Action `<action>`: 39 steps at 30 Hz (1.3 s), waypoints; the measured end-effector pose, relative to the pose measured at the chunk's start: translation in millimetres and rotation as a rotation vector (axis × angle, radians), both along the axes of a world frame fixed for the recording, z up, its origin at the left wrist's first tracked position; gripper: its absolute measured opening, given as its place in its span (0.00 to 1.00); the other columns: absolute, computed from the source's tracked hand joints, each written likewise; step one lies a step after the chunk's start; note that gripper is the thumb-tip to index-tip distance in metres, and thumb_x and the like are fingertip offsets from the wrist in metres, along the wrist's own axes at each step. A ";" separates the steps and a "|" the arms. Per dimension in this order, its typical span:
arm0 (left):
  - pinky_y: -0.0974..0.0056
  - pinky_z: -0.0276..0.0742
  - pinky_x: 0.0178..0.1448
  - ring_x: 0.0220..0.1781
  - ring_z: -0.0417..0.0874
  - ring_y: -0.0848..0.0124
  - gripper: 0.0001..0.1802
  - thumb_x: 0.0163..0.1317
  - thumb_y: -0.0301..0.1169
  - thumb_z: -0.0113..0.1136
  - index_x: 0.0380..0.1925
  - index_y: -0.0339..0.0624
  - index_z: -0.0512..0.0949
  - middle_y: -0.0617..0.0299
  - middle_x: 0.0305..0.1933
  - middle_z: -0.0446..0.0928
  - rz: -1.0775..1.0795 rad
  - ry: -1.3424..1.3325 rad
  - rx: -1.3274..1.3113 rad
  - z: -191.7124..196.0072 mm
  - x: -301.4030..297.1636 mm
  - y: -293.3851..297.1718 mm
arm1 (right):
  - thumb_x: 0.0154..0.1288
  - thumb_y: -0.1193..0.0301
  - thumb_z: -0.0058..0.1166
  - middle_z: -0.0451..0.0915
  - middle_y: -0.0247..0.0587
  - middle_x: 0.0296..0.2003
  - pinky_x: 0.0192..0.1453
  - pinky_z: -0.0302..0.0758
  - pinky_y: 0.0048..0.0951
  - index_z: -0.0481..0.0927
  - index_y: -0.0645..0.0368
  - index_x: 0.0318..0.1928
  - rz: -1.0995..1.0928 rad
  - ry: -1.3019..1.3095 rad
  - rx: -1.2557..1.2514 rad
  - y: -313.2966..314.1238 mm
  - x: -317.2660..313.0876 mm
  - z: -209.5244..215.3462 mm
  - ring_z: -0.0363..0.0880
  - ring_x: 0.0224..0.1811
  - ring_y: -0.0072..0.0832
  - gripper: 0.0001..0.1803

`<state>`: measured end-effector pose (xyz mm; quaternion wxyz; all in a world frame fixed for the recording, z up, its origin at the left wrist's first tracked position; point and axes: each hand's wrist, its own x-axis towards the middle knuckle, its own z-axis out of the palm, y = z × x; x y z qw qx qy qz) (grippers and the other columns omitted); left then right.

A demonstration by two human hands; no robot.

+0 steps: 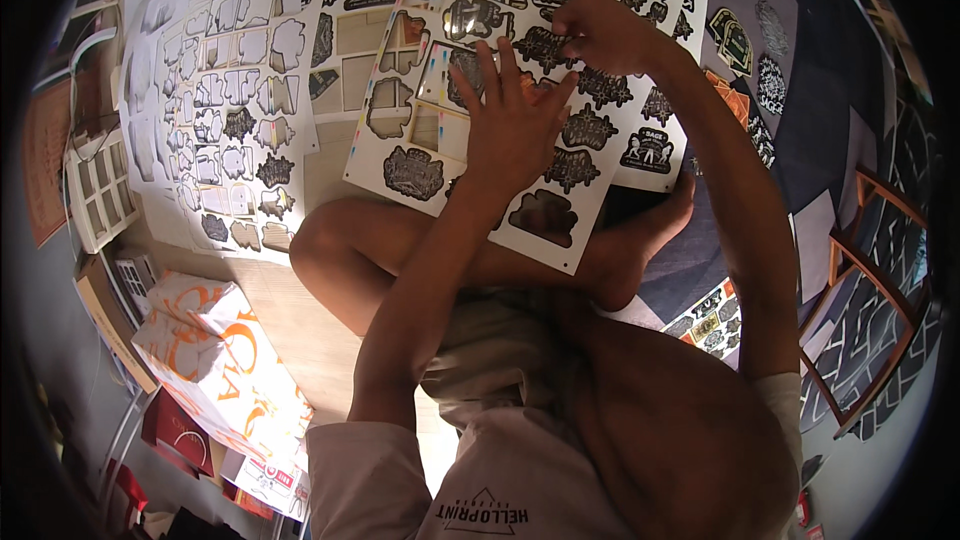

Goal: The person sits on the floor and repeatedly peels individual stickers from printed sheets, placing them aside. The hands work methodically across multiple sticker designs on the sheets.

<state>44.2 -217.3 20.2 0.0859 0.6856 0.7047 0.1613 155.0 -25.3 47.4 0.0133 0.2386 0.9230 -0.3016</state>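
A large white sheet of black-and-white die-cut stickers (585,215) lies across my folded legs and the floor. My left hand (515,125) rests on it with the fingers spread, pressing beside cut-out gaps. My right hand (610,37) is closed in a pinch at the right of the sheet, next to a dark, ornate sticker (546,48). Whatever its fingertips hold is too small or hidden to make out. Toward the near corner is a dark cut-out shape (543,218). Another sticker (414,173) sits near the left corner.
A second, largely cut-out sticker sheet (210,175) spreads at the left. Loose stickers (771,85) lie on dark cloth at the right, near a wooden frame (893,190). An orange-and-white bag (225,360) stands at the lower left, below a white gridded panel (103,190).
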 end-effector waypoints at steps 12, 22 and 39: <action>0.17 0.35 0.71 0.80 0.42 0.26 0.24 0.72 0.45 0.56 0.68 0.71 0.73 0.24 0.76 0.49 0.001 -0.028 0.005 -2.0 0.0 -1.9 | 0.59 0.78 0.66 0.80 0.49 0.30 0.42 0.76 0.41 0.79 0.66 0.38 -0.053 0.000 -0.100 -5.6 3.8 0.6 0.82 0.35 0.43 0.10; 0.15 0.35 0.70 0.79 0.40 0.25 0.28 0.71 0.42 0.56 0.70 0.69 0.69 0.22 0.75 0.48 0.037 -0.053 -0.037 9.4 6.3 2.3 | 0.55 0.78 0.65 0.82 0.49 0.36 0.49 0.78 0.41 0.78 0.63 0.43 0.041 -0.053 -0.124 -0.9 3.1 12.4 0.83 0.42 0.44 0.14; 0.15 0.33 0.70 0.79 0.39 0.24 0.27 0.71 0.41 0.55 0.70 0.68 0.70 0.22 0.75 0.48 0.035 -0.054 -0.058 9.6 6.4 2.3 | 0.62 0.68 0.67 0.83 0.47 0.37 0.50 0.78 0.37 0.79 0.69 0.51 -0.213 -0.043 -0.328 10.2 15.8 15.1 0.84 0.43 0.35 0.21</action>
